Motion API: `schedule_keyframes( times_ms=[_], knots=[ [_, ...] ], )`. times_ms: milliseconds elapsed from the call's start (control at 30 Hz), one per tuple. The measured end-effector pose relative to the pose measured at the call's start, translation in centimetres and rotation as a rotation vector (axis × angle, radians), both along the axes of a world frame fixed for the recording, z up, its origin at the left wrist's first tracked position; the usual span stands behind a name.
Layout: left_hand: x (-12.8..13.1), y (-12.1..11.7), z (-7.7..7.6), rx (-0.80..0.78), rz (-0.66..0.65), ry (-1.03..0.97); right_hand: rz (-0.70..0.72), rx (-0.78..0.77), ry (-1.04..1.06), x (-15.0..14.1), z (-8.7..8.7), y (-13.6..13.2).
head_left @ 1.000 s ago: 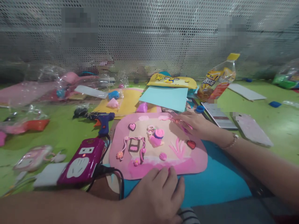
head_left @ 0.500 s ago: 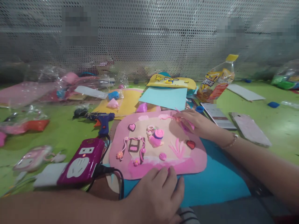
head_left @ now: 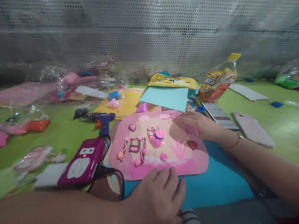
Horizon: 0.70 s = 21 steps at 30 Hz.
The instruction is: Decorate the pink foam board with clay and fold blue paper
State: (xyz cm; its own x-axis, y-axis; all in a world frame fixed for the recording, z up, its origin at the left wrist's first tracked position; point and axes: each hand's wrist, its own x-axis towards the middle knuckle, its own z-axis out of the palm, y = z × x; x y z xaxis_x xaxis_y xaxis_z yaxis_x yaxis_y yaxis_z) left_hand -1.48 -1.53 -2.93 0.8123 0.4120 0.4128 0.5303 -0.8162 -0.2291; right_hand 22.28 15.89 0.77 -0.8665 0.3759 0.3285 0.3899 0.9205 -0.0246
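Note:
A pink, round-cornered craft sheet [head_left: 118,133] with a beige middle lies in front of me. My left hand [head_left: 158,194] rests at its near edge, palm down, fingers apart and holding nothing. My right hand [head_left: 198,123] lies over the sheet's upper right corner with its fingers stretched out flat. A pink strip [head_left: 192,130] shows beneath that hand; the fingers partly hide that corner. On the sheet sit a pink clay snail [head_left: 157,138], a pink heart [head_left: 132,127], a red heart [head_left: 192,144], a pink clay shell [head_left: 163,157] and pink fronds [head_left: 178,149].
Blue paper [head_left: 219,183] lies under the sheet. To the left are a blue glue gun [head_left: 104,123] and a magenta power strip [head_left: 83,161] with cables. Behind stand a tilted bottle [head_left: 218,81] and a yellow pouch [head_left: 173,81]. Phones [head_left: 253,129] lie at right.
My right hand's fingers have flattened onto the upper right corner; the pink piece that stuck up by the fingertips no longer shows there. My left hand stays in place.

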Motion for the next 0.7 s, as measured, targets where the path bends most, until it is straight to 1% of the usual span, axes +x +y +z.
schedule_keyframes(
  times_ms=[267, 367, 433, 533, 600, 700],
  knots=[
    [-0.02, -0.12, 0.41, -0.026, 0.002, 0.035, 0.042, 0.095, -0.15, 0.05, 0.02, 0.34],
    [0.03, -0.07, 0.52, -0.028, 0.008, 0.039, 0.063, 0.094, -0.17, -0.05, 0.03, 0.35],
    [0.02, 0.01, 0.57, -0.03, 0.011, 0.045, 0.051, 0.057, -0.109, -0.18, 0.08, 0.22],
    [-0.03, 0.03, 0.57, -0.022, 0.007, 0.051, -0.028, -0.026, 0.104, -0.42, 0.21, -0.12],
    [-0.07, -0.02, 0.55, -0.025, 0.009, 0.054, -0.086, -0.043, 0.226, -0.51, 0.29, -0.31],
    [-0.1, -0.08, 0.58, -0.032, 0.009, 0.056, -0.12, -0.034, 0.242, -0.5, 0.29, -0.42]
  ],
)
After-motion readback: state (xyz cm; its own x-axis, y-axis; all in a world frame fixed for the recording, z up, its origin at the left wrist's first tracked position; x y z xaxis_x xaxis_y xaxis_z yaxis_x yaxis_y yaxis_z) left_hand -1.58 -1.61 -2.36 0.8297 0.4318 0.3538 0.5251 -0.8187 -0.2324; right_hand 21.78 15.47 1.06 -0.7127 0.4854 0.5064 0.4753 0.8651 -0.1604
